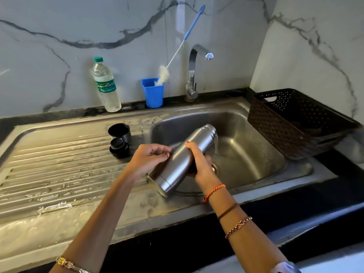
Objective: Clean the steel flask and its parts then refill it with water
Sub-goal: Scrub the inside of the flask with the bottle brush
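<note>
The steel flask (182, 160) lies tilted over the sink basin (246, 146), its open mouth pointing up and right. Water runs out of the mouth into the basin. My right hand (199, 162) grips the flask around its middle. My left hand (149, 156) touches the flask's left side with curled fingertips. Two black flask parts stand on the drainboard: a cup-shaped cap (119, 132) and a stopper (119, 147) just in front of it.
A tap (194, 73) stands behind the basin, with no water coming from it. A blue cup (152, 94) holds a long bottle brush (185, 42). A plastic water bottle (106, 85) stands at the wall. A dark basket (295, 123) sits at the right.
</note>
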